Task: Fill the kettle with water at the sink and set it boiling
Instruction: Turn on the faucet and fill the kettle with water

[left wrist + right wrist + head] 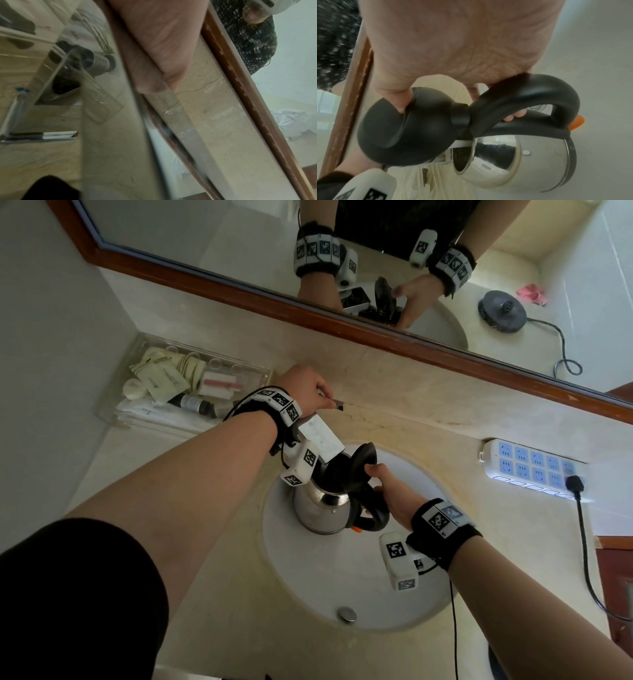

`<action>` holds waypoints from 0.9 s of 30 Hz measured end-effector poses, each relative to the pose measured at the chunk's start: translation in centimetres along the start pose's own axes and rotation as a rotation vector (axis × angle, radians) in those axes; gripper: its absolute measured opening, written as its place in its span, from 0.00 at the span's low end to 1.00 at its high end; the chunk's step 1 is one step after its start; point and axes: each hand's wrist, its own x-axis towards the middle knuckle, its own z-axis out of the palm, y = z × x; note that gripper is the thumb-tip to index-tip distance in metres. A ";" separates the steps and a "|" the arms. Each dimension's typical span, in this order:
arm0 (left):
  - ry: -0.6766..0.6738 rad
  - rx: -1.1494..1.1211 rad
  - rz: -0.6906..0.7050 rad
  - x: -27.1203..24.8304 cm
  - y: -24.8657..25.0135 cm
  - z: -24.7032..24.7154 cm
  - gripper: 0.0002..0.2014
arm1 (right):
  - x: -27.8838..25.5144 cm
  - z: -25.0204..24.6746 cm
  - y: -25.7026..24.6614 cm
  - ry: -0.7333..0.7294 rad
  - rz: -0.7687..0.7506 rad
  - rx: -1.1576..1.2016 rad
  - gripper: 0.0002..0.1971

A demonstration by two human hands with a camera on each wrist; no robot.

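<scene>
A steel kettle hangs over the white sink basin, its mouth under the flat chrome tap spout. My right hand grips its black handle, and the thumb holds the black lid tipped open. In the right wrist view the right hand wraps the handle, with the lid, the kettle and an orange switch below. My left hand curls over the thin tap lever behind the spout. The left wrist view shows the left hand, blurred. No water stream is discernible.
A clear tray of toiletries sits left of the tap. A white power strip with a black plug and cord lies to the right. The mirror reflects the kettle's round base. The sink drain is at the near side.
</scene>
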 end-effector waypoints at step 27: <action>-0.030 -0.009 0.059 -0.5 0.4 -0.5 0.09 | 0.3 0.2 0.2 -0.029 -0.032 0.010 0.40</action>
